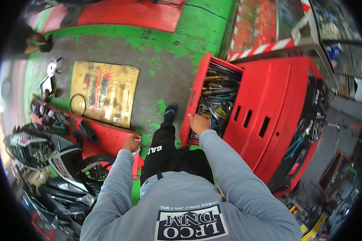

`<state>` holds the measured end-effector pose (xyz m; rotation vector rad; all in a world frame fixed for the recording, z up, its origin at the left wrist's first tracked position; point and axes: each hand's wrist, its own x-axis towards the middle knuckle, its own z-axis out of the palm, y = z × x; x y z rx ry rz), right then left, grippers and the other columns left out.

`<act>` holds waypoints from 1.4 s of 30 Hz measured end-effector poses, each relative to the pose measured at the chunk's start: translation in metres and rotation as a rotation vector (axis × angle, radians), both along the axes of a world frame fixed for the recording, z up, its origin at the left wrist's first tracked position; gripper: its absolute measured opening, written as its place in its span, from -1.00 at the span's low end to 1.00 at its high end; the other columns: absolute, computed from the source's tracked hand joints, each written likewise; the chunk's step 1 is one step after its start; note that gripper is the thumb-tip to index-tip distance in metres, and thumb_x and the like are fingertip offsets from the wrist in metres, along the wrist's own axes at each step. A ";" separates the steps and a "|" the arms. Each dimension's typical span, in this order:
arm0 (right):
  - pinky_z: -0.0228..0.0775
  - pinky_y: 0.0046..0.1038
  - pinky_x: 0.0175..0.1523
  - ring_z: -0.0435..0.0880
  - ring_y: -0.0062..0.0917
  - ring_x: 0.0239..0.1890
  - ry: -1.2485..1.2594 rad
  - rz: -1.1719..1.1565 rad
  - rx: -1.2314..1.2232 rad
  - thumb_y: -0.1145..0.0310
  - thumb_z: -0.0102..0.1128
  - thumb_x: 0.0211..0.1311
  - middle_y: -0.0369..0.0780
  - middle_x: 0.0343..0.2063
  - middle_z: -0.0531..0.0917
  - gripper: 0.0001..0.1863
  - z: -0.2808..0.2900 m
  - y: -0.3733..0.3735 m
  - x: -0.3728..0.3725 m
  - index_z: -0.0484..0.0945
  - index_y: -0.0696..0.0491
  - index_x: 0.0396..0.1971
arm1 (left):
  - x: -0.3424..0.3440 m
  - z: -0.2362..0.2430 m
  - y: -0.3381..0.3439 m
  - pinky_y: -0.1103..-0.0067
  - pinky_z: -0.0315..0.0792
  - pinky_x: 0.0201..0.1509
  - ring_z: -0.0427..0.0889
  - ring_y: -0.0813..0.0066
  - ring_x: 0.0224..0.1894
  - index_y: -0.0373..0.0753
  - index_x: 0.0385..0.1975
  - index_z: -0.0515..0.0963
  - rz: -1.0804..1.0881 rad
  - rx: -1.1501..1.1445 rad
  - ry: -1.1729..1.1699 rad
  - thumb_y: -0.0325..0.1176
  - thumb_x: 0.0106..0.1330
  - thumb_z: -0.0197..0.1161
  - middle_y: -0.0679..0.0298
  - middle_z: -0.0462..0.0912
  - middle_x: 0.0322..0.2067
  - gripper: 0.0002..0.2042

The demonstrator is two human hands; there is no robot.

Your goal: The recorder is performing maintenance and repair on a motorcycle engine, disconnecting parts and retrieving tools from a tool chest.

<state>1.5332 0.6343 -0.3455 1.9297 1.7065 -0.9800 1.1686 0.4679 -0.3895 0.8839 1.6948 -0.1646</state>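
My right hand [199,123] is curled over the front edge of a red tool drawer [197,86], which is pulled out from a red tool cabinet [283,92]. Inside the drawer lie many screwdrivers [219,85] and, closer to me, metal wrenches [213,110]. My left hand [131,143] is closed beside the right end of a low red platform [106,138]. Something small and pale shows under its fingers, too blurred to name.
A motorcycle [64,172] stands at the left by the platform. Flattened cardboard [104,94] lies on the floor ahead, with a thin black ring [78,104] over its corner. Another person's hand [37,39] shows at far left. More tools [295,148] lie on the cabinet's right side.
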 end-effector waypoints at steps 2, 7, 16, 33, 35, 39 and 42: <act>0.39 0.04 0.08 0.64 0.06 -0.04 0.151 -0.131 0.027 -0.13 -0.22 0.50 0.10 -0.18 0.69 -0.39 0.000 -0.014 0.022 0.63 0.12 -0.18 | 0.005 0.002 0.003 0.36 0.53 0.12 0.70 0.08 0.02 -0.25 0.03 0.61 0.061 -0.117 -0.009 -0.32 0.17 0.32 -0.06 0.72 -0.08 -0.61; 0.36 0.03 -0.02 0.60 0.14 -0.14 0.354 -0.489 0.109 -0.09 -0.07 0.48 0.15 -0.29 0.66 -0.45 -0.022 -0.051 0.062 0.56 0.17 -0.26 | 0.007 -0.008 0.015 0.36 0.55 0.05 0.73 0.12 -0.06 -0.24 0.04 0.60 0.024 -0.092 -0.008 -0.39 0.12 0.32 -0.09 0.72 -0.13 -0.58; 0.38 -0.10 0.21 0.48 0.16 0.08 0.134 -0.563 0.471 0.30 0.22 0.27 0.18 0.13 0.38 -0.47 -0.045 -0.059 0.079 0.33 0.25 0.15 | 0.021 -0.001 0.049 0.37 0.54 -0.01 0.72 0.12 -0.10 -0.27 0.07 0.56 -0.027 -0.116 0.000 -0.42 0.15 0.26 -0.06 0.72 -0.16 -0.58; 0.63 -0.16 -0.01 0.77 -0.16 -0.12 -0.310 0.492 0.062 0.42 0.08 0.25 -0.01 -0.21 0.76 -0.76 -0.040 0.083 0.122 0.77 0.05 -0.30 | 0.223 0.061 0.082 0.21 0.42 0.24 0.56 -0.15 0.15 -0.42 0.35 0.27 -0.251 0.213 -0.371 -0.21 0.24 0.19 -0.25 0.54 0.12 -0.32; 0.64 -0.18 -0.03 0.77 -0.19 -0.12 -0.335 0.560 0.056 0.35 0.16 0.22 -0.09 -0.21 0.77 -0.79 -0.013 0.093 0.115 0.77 0.02 -0.30 | 0.229 0.059 0.071 0.18 0.44 0.21 0.57 -0.17 0.11 -0.37 0.32 0.30 -0.209 0.241 -0.357 -0.23 0.22 0.16 -0.25 0.57 0.07 -0.36; 0.64 -0.23 -0.04 0.78 -0.24 -0.11 -0.467 0.745 0.078 0.22 0.30 0.09 -0.12 -0.20 0.78 -0.75 0.100 0.113 0.090 0.77 0.02 -0.29 | 0.237 0.044 0.062 0.15 0.48 0.12 0.63 -0.17 0.01 -0.25 0.12 0.50 -0.193 0.506 -0.432 -0.16 0.18 0.20 -0.14 0.65 -0.05 -0.49; 0.61 -0.14 -0.04 0.76 -0.11 -0.20 -0.395 0.736 0.243 0.18 0.33 0.00 -0.01 -0.33 0.75 -0.70 0.173 0.105 0.078 0.75 0.09 -0.36 | 0.238 0.037 0.056 0.19 0.49 0.12 0.66 -0.09 0.01 -0.17 0.13 0.54 -0.242 0.422 -0.379 -0.20 0.13 0.21 -0.06 0.68 -0.04 -0.49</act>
